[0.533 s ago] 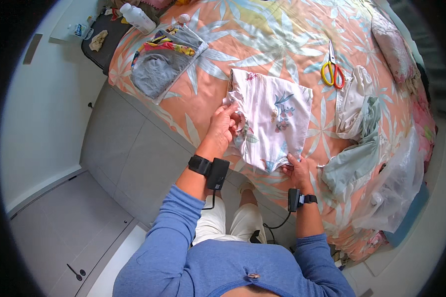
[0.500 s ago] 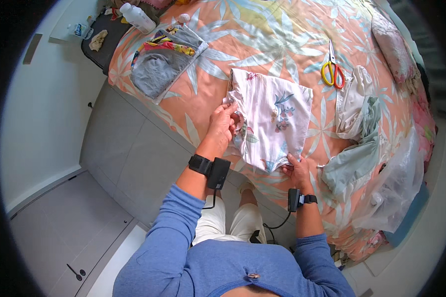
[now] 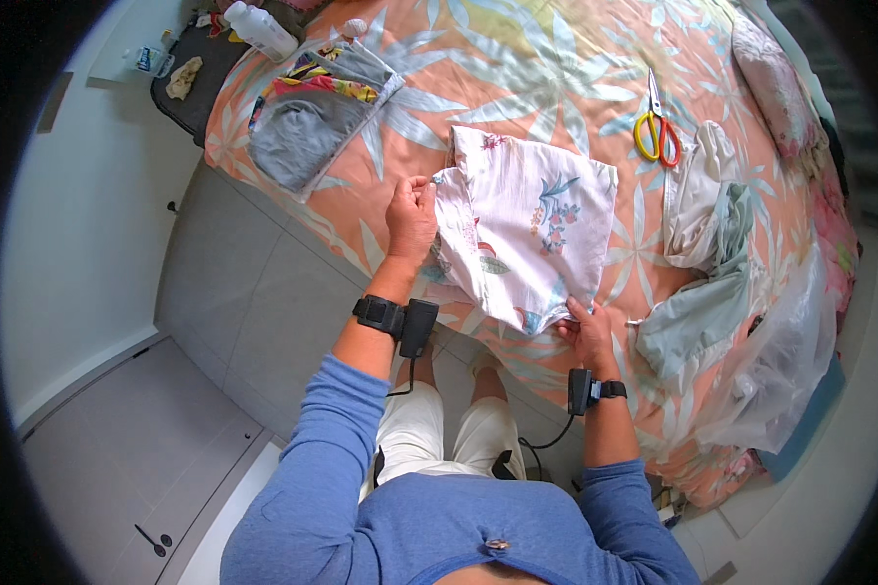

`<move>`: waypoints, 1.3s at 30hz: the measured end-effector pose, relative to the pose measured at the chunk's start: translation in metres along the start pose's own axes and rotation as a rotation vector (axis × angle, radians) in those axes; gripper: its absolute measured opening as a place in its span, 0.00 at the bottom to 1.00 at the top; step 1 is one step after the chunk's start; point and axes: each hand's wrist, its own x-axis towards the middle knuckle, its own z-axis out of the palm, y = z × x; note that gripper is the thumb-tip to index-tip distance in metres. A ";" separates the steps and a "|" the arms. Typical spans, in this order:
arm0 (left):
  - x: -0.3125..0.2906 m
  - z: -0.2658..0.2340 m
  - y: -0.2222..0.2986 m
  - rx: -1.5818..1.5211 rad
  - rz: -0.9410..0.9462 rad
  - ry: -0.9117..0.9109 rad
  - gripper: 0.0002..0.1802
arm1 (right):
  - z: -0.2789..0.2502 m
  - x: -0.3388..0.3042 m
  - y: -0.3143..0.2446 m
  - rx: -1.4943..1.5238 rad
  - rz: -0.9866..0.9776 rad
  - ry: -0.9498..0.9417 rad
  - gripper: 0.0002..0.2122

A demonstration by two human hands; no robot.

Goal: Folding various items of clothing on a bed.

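A white cloth with a floral print [image 3: 527, 229], folded over into layers, lies near the front edge of the bed. My left hand [image 3: 412, 216] is closed on its upper left edge, pinching a fold and drawing it outward. At the lower right corner, my right hand [image 3: 587, 331] grips the cloth between thumb and fingers. Both wrists wear black straps with small boxes. What the cloth is, a garment or a cover, cannot be told.
The bed has an orange leaf-patterned sheet [image 3: 517, 88]. Scissors [image 3: 657, 132] with yellow and red handles lie beyond the cloth, near white and pale green fabric [image 3: 698, 312] and a clear plastic bag [image 3: 776, 361]. Grey folded clothes [image 3: 307, 136] and a white bottle [image 3: 260, 31] are far left.
My left hand has moved left, pulling the cloth's left edge outward so that a flap spreads there. The right hand keeps its hold at the lower right corner.
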 end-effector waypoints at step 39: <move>-0.044 -0.022 0.047 0.125 0.252 -0.531 0.07 | -0.004 0.003 0.003 0.018 -0.021 -0.025 0.13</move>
